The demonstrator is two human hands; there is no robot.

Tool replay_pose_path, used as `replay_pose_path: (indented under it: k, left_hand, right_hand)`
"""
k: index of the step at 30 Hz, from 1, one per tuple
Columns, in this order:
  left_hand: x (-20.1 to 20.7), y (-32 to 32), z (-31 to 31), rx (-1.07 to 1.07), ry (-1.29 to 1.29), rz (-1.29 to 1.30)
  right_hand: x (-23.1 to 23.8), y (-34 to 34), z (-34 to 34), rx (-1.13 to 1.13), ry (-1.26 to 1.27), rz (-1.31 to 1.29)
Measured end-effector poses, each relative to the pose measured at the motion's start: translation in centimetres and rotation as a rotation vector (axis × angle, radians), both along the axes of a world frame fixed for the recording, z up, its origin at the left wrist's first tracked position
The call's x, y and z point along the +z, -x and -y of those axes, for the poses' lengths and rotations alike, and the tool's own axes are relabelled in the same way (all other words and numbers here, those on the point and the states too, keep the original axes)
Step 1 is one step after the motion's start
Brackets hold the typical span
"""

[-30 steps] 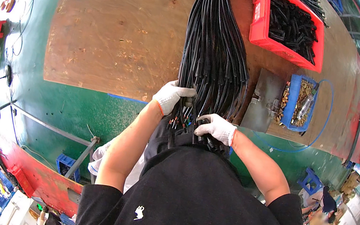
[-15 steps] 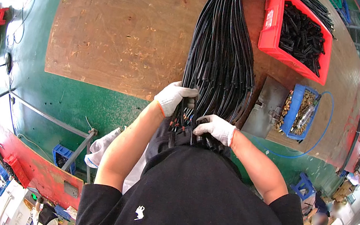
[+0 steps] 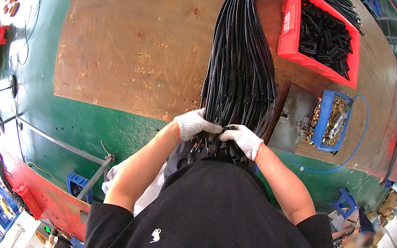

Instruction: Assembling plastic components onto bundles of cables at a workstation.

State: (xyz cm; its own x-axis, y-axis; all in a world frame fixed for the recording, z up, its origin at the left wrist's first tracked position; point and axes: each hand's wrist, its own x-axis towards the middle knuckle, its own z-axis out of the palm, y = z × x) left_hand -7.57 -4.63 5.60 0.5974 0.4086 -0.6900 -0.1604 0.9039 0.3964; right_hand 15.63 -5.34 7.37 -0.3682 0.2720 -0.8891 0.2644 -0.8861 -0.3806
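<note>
A thick bundle of black cables (image 3: pixel 243 52) runs down the table and hangs over its near edge. The cable ends, some with coloured wire tips, dangle just in front of my lap. My left hand (image 3: pixel 192 124), in a white glove, is closed on a black cable at the bundle's left side. From the right, my white-gloved right hand (image 3: pixel 245 142) pinches at the cables too, its fingertips almost touching the left ones. Exactly which cable lies between the fingers is partly hidden by the gloves.
On the brown wooden table (image 3: pixel 135 33) a red bin (image 3: pixel 290 29) of black plastic parts stands at the far right. Nearer are a metal plate (image 3: pixel 292 119) and a blue bin (image 3: pixel 322 119) of small brass-coloured pieces, with a blue hose (image 3: pixel 362 131) looping beside it.
My left hand has lowered and moved right, bringing its fingertips to my right hand's. The right hand has shifted slightly, and the view has tilted a little.
</note>
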Motion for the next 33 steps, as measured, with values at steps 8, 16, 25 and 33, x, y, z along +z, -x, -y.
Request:
replay_pose_path:
  k: [8,16,25,33]
  left_hand:
    - [-0.1,-0.2,1.3,0.057,-0.002,-0.068]
    - [1.3,0.5,-1.6,0.181,0.06,-0.228]
    - [-4.6,1.2,-8.7,0.123,-0.159,-0.572]
    - [-2.1,1.8,-7.8,0.154,-0.117,-0.429]
  right_hand:
    - [-1.8,-0.5,1.8,-0.174,-0.063,-0.085]
    - [-1.2,-4.1,2.1,-0.244,-0.078,-0.29]
    - [2.9,-5.8,3.4,-0.104,-0.18,-0.358]
    - [1.8,-7.3,6.3,-0.217,-0.012,-0.346]
